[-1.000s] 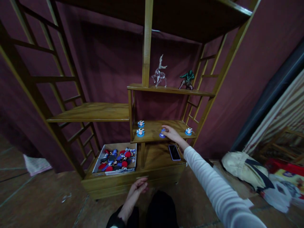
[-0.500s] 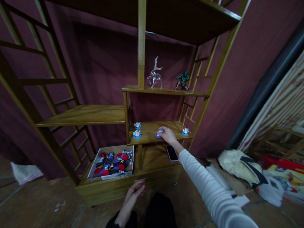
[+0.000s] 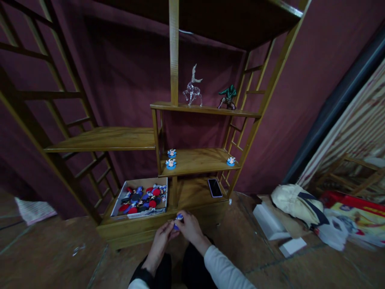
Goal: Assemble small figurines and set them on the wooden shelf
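Between my two hands, low in front of the cabinet, is a small purple figurine (image 3: pixel 179 217) on a round base. My right hand (image 3: pixel 190 226) grips it from the right with bent fingers. From the left, my left hand (image 3: pixel 164 235) pinches at its base; the fingers partly cover it. On the small middle shelf (image 3: pixel 198 160) stand two blue-based figurines at the left, one behind the other (image 3: pixel 171 163), and a similar blue figurine (image 3: pixel 231 161) at the right end. A cardboard box (image 3: pixel 122 198) at lower left holds many jumbled figurines with red, black and purple bases.
A phone (image 3: pixel 214 188) lies on the lower board of the cabinet. Above stand a clear glass deer (image 3: pixel 193 90) and a green-cloaked figure (image 3: pixel 229 96). White boxes (image 3: pixel 270 222), a cream bag (image 3: pixel 296 204) and a plastic bag (image 3: pixel 333 233) lie on the floor at right.
My right hand has taken the purple figurine off the middle shelf and brought it down toward me. My left hand has come up to meet it, and both now touch the figurine.
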Demonstrator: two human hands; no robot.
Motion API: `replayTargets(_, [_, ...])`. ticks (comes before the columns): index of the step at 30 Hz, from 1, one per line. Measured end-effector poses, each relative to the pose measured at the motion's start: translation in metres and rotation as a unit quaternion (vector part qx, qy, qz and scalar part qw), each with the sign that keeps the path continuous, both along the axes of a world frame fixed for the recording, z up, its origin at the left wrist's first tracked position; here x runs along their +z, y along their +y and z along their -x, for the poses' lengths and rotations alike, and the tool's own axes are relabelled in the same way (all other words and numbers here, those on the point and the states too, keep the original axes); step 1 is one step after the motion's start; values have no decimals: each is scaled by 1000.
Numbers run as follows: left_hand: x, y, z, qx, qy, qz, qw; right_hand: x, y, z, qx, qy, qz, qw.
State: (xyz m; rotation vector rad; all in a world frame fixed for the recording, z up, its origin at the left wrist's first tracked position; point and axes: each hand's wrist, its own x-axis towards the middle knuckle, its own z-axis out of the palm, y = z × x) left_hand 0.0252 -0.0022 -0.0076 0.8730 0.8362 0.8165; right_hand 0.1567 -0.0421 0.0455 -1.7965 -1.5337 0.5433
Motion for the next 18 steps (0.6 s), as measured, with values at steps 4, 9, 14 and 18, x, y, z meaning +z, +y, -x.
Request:
replayTargets(4, [-7, 2, 1, -9, 7, 1, 1000, -16, -4, 4, 11, 53, -40, 998])
replayTargets(9, [-8, 2, 0, 11, 0, 15, 1000, -32, -6, 1, 28, 131, -60, 989])
replayTargets(14, [-2, -1, -1, 27, 3, 8, 1000, -30, -7, -1, 42, 111, -45, 992])
replayTargets(18, [1, -3, 0, 23, 8, 21, 999, -26, -7, -3, 53, 163, -18, 985])
